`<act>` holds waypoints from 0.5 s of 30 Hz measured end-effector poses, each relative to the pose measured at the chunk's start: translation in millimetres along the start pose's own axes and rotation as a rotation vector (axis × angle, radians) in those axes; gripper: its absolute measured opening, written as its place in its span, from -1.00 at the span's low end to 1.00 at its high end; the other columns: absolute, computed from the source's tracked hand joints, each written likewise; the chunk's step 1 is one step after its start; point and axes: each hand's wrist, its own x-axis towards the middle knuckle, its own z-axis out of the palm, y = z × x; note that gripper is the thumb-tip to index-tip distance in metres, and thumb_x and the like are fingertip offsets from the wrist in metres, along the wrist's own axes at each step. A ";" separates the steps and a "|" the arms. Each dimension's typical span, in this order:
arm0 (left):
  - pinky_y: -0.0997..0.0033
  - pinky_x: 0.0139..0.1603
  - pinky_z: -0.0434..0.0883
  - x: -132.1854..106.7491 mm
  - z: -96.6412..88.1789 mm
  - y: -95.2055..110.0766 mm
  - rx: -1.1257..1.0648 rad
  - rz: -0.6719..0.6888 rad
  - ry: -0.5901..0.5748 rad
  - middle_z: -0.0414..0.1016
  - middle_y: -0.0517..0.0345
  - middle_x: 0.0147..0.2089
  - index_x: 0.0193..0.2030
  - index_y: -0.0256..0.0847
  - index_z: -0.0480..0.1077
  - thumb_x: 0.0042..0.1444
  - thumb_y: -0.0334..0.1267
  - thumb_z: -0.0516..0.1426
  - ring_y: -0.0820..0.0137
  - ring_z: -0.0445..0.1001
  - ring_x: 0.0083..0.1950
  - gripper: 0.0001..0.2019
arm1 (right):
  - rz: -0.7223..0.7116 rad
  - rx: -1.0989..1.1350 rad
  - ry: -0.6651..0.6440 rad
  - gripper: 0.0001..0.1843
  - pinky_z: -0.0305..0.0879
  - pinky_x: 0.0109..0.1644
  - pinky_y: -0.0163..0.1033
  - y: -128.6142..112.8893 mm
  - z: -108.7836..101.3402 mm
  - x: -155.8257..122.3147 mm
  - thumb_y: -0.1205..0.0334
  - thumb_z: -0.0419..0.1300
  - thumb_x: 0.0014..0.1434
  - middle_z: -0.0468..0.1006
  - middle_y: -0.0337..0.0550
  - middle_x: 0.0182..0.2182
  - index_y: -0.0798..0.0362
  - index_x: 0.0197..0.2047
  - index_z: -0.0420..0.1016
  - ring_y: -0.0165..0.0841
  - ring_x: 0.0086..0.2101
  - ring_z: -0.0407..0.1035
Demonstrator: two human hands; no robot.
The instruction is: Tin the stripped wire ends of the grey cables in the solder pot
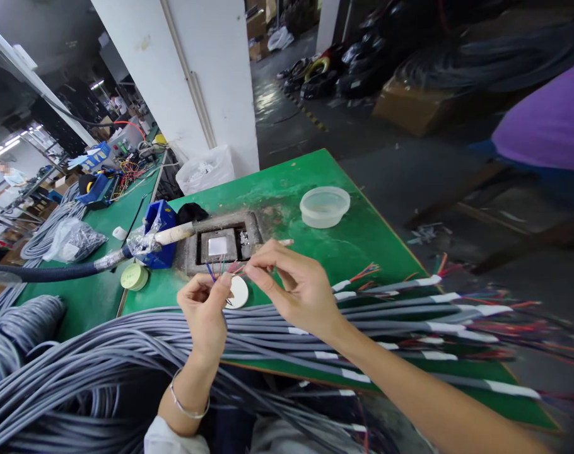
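Note:
My left hand [205, 306] is closed in a pinch around thin coloured wires [211, 272], whose blue, red and green ends fan out above the thumb. Close beside it, my right hand [296, 287] pinches the tip of a reddish wire [240, 269] between thumb and index finger. A small pale tip shows past its knuckles; I cannot make out what it is. Behind the hands is a sooty solder pot [190, 255] with a shiny square solder surface [217, 246]. A white round dish [238, 293] lies just below the wires, partly hidden by my left hand.
Grey cables [140, 331] with white-banded, stripped ends run across the green table [287, 180]. A hose with a pale nozzle [176, 233] points at the pot beside a blue bin [161, 221]. A clear plastic tub [325, 208] stands right. A person in purple [547, 126] is at far right.

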 end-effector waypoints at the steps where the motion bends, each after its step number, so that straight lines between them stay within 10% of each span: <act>1: 0.63 -0.72 0.02 0.1 0.9 0.8 -0.013 -0.015 0.008 0.25 0.29 -0.74 -0.73 -0.28 0.26 -0.30 -0.10 0.33 0.68 0.06 -0.72 -0.63 | -0.018 -0.003 0.009 -0.85 0.25 -0.32 -0.22 -0.1 0.6 -0.7 0.40 0.10 0.14 0.45 -0.21 -0.51 0.02 -0.45 0.34 -0.40 -0.45 0.32; 7: 0.65 -0.73 0.01 0.7 2.3 4.1 -0.047 -0.049 0.007 0.23 0.31 -0.76 -0.73 -0.28 0.25 -0.34 -0.14 0.34 0.69 0.04 -0.73 -0.63 | -0.150 -0.051 0.048 -0.85 0.25 -0.32 -0.23 -0.2 2.8 -4.0 0.47 0.12 0.10 0.45 -0.20 -0.49 0.01 -0.40 0.38 -0.38 -0.41 0.33; 15: 0.65 -0.71 0.08 6.7 -8.4 8.4 -0.025 -0.001 -0.009 0.26 0.32 -0.75 -0.73 -0.27 0.29 -0.31 -0.28 0.32 0.66 0.12 -0.72 -0.73 | 0.119 0.052 0.208 -0.85 0.19 -0.41 -0.29 0.2 -8.2 2.6 0.34 0.09 0.16 0.38 -0.22 -0.52 0.01 -0.44 0.37 -0.43 -0.48 0.23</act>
